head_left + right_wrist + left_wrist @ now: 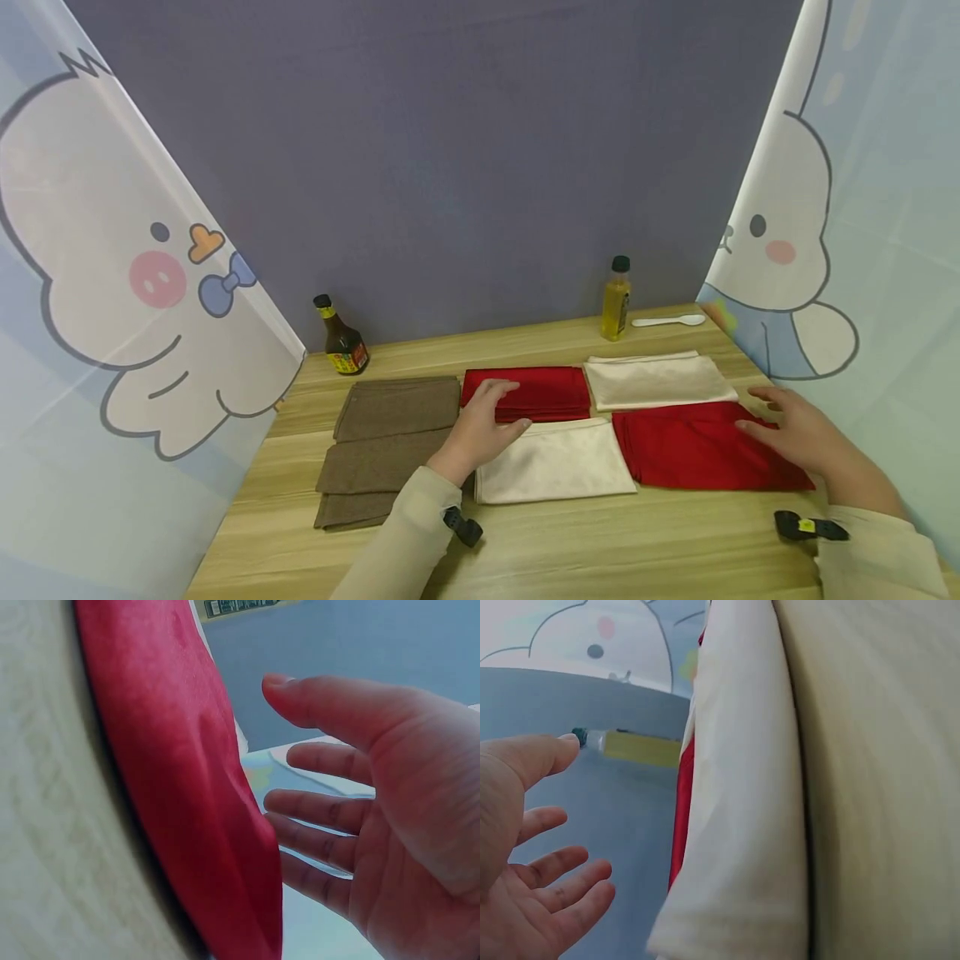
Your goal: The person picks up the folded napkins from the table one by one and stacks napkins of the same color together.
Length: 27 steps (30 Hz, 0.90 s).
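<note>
My left hand (480,429) hovers over the left end of the front cream cloth (558,467), thumb and fingers spread apart with nothing between them. Behind it lies a folded red cloth (543,392). At the right, my right hand (798,429) is held above the right end of a larger folded red cloth (697,450), its fingers loose and holding nothing. In the right wrist view a gap shows between the fingers and this red cloth (180,765). A second cream cloth (660,382) lies behind it. Folded brown cloths (393,450) overlap left of my left hand.
A dark sauce bottle (345,343) stands at the back left of the wooden table (570,550). An oil bottle (617,302) and a white spoon (667,321) are at the back right. Grey and cartoon-printed panels (465,167) enclose the table.
</note>
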Motion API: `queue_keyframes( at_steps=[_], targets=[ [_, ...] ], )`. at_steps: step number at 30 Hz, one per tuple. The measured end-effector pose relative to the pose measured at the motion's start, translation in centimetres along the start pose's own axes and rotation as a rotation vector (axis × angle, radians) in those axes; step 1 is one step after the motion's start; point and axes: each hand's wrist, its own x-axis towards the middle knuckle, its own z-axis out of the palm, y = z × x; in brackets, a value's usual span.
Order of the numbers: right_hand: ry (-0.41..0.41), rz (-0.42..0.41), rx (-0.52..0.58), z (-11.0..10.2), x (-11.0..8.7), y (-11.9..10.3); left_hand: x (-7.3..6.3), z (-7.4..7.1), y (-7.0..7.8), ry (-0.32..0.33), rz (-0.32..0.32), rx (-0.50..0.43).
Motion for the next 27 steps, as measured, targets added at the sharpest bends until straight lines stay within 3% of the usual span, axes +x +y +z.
queue_keyframes(
  at_steps=[14,23,27],
  targets=[
    [-0.034,0.049,0.019,0.2,-0.4,1.1,1.7,3.6,2.0,-0.106,0.023,-0.029],
    [-0.033,0.066,0.023,0.1,-0.3,1.3,2.4,4.8,3.9,-0.163,-0.021,-0.053],
    [-0.023,0.044,0.027,0.1,-0.3,1.5,2.9,5.3,4.8,-0.174,-0.005,-0.045]
  ],
)
